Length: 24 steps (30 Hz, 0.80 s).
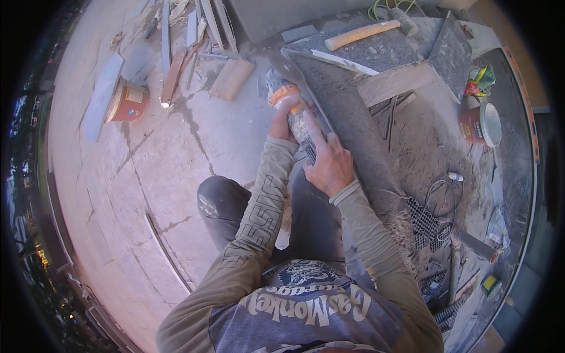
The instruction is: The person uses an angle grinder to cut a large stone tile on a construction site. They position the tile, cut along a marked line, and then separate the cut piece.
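My left hand is wrapped round the front of a dust-covered power tool with orange bands, probably an angle grinder. My right hand grips the tool's body lower down, fingers along its top. The tool's head sits at the edge of a long, dusty grey slab angled away to the right of my legs; whether it touches is unclear in the haze. Both forearms reach in from the lower edge.
Offcuts and strips lie at the upper left near a red bucket. A wooden-handled mallet rests on dark slabs. Another bucket, a coiled cable and mesh pieces are at right. A pale strip lies lower left.
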### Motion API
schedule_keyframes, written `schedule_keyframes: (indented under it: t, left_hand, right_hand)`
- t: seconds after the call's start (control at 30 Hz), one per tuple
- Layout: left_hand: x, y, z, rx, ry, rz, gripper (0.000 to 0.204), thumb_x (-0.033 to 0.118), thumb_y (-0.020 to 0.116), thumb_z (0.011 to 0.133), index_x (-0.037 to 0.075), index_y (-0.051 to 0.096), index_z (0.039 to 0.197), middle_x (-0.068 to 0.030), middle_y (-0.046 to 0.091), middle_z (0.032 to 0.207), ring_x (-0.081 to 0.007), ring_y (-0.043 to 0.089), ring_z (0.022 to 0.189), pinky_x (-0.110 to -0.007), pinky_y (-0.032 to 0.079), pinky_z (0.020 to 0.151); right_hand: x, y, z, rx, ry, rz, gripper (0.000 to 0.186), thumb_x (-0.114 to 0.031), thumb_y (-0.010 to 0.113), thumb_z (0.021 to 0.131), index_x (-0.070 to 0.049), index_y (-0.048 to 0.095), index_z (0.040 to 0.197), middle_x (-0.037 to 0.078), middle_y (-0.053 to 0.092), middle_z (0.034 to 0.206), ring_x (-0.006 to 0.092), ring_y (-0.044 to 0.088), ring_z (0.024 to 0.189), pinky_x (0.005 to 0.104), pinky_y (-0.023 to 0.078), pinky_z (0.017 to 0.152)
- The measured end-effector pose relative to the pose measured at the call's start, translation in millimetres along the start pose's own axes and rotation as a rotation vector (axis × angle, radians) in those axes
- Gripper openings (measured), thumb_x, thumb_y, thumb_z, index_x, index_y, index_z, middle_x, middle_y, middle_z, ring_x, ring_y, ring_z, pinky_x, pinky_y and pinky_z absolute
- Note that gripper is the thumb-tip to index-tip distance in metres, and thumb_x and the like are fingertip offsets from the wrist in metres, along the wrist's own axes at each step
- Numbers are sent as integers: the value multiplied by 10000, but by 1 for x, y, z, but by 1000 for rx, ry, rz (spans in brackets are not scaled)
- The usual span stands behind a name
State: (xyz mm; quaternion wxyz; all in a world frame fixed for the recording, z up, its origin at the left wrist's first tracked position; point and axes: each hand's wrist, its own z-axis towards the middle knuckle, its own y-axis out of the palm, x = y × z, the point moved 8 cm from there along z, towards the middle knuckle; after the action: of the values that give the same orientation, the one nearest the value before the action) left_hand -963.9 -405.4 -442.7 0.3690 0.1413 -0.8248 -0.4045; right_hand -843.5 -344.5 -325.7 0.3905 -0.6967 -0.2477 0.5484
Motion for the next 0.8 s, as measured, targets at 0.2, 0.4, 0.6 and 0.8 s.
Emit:
schedule_keyframes:
  t: [0.2, 0.4, 0.6, 0.8]
  left_hand:
    - [-11, -1, -9, 46, 11, -24, 493, 333, 694, 892, 21, 509, 1225, -168, 678, 974, -309, 691, 854, -451, 616, 780]
    - [-10, 0, -4, 42, 11, -18, 460, 342, 682, 875, 11, 547, 1164, -153, 682, 941, -296, 688, 821, -442, 607, 751]
    - [-9, -2, 4, 29, 18, -7, 439, 334, 678, 869, 7, 561, 1137, -153, 684, 928, -297, 688, 809, -438, 607, 747]
    - [-3, -1, 6, 51, 36, -75, 426, 302, 687, 861, -7, 556, 1125, -175, 682, 933, -300, 691, 805, -439, 609, 789]
  right_hand:
    - [7, 3, -8, -67, 27, 14, 1044, -109, 732, 718, -321, 241, 1615, 290, 613, 1079, 488, 658, 965, 523, 551, 859]
    - [6, 4, -3, -98, 48, -23, 1029, -95, 704, 727, -325, 236, 1615, 294, 613, 1079, 495, 657, 964, 532, 547, 861]
    - [8, 7, 2, -88, 38, -38, 1013, -84, 693, 736, -321, 242, 1612, 289, 613, 1078, 495, 659, 960, 532, 549, 864]
    - [4, 6, 7, -85, 19, -29, 1028, -99, 722, 732, -320, 239, 1612, 278, 611, 1068, 492, 661, 955, 531, 553, 862]
